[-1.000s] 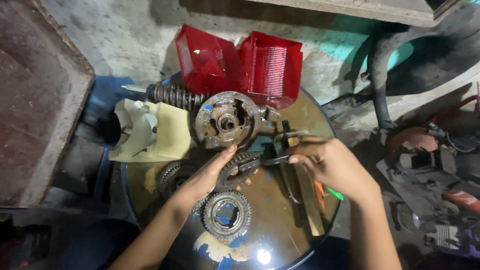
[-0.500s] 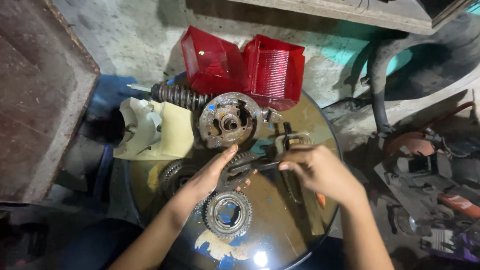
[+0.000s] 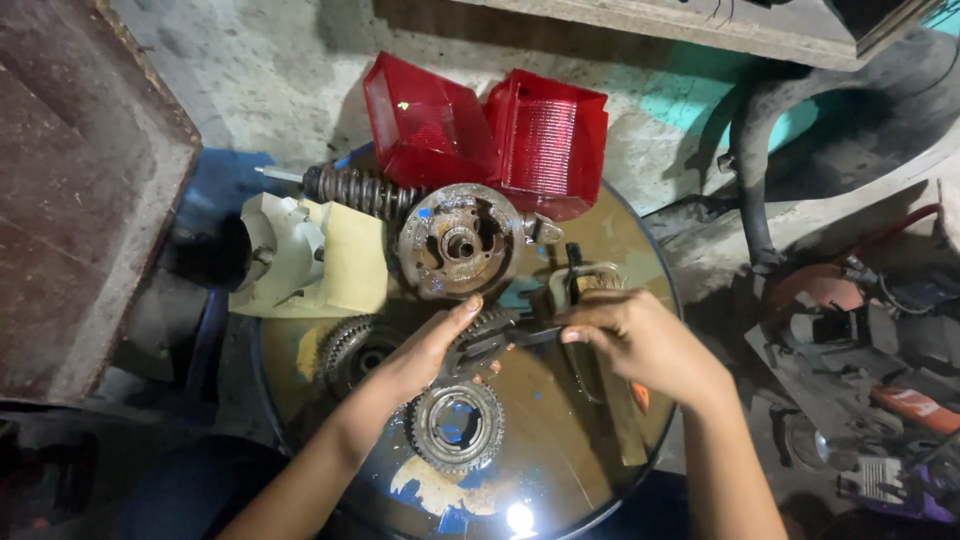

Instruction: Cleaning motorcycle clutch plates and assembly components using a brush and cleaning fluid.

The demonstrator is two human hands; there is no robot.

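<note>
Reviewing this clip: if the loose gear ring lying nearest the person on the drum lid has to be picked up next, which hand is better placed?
Probably the left hand. It lies open, palm down, just above the gear ring, and seems to grip nothing. The right hand is farther off and pinches a dark metal tool.

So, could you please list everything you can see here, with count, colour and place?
round drum top: one, rusty brown and blue, centre
red lamp covers: two, above the drum
coil spring: one, dark, upper left
rusty round hub: one, top of drum
cream plastic housing: one, left edge
toothed gears: at least two, grey, lower drum
metal tool: one, dark, between the hands
black hose: one, right
scrap parts: several, mixed, far right
left hand: on a toothed part
right hand: gripping the tool
</note>
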